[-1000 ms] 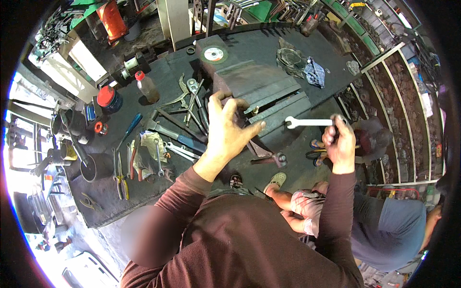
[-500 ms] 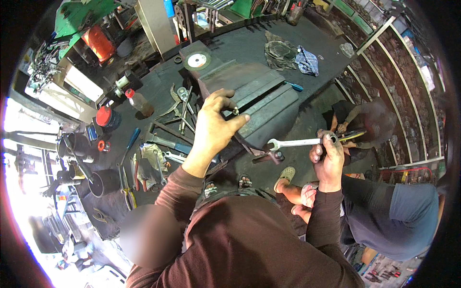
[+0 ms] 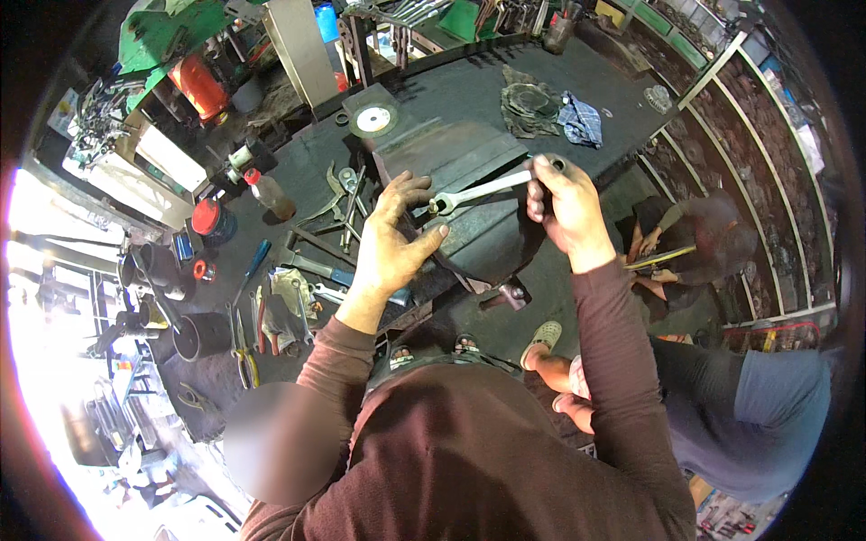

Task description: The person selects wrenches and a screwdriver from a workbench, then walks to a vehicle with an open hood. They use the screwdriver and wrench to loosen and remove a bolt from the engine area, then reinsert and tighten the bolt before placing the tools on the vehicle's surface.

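My right hand [image 3: 568, 200] has come in from the right side, where it was held out above the floor, and is now near the right edge of the vise [image 3: 446, 149]. The wrench [image 3: 487, 187] has travelled with it — a second ago it was almost level, now it slants, and its open end has arrived at the small brass fitting [image 3: 435, 207]; around it or just beside, I cannot tell. This end now stands between thumb and fingers of my left hand [image 3: 390, 248] — before, they were well apart.
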### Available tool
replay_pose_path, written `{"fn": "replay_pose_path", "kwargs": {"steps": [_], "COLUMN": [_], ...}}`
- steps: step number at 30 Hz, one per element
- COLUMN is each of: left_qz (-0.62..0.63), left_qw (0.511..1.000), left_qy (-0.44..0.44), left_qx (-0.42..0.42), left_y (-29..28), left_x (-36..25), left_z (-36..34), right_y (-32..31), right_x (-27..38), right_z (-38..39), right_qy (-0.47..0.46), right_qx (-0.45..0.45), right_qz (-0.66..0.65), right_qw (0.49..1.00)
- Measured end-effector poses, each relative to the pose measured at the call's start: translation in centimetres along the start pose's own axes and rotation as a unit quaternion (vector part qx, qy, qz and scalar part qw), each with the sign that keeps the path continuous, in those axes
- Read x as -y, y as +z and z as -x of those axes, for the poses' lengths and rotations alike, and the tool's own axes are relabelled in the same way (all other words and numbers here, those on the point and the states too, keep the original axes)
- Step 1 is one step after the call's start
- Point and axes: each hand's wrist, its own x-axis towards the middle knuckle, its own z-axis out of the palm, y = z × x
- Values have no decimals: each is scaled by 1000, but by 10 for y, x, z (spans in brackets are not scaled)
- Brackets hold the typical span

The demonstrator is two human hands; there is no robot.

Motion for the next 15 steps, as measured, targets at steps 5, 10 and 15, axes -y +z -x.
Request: {"fn": "replay_pose_path", "kwargs": {"steps": [5,10,15], "left_qz": [0,-11,-9], "left_qw": [1000,999,999], "left_qy": [2,16,22], "left_qx": [-31,-35,-39], "left_y": [6,7,10], "left_x": [-5,2,-1], "left_z": [3,7,4], "right_y": [-5,10,12], "right_x": [27,40,44], "right_z": [-41,-67,-89], "right_qy": [88,149,140], "right_qx": [111,132,191], "right_qz": [57,86,126], "right_qw": [988,976,963]}}
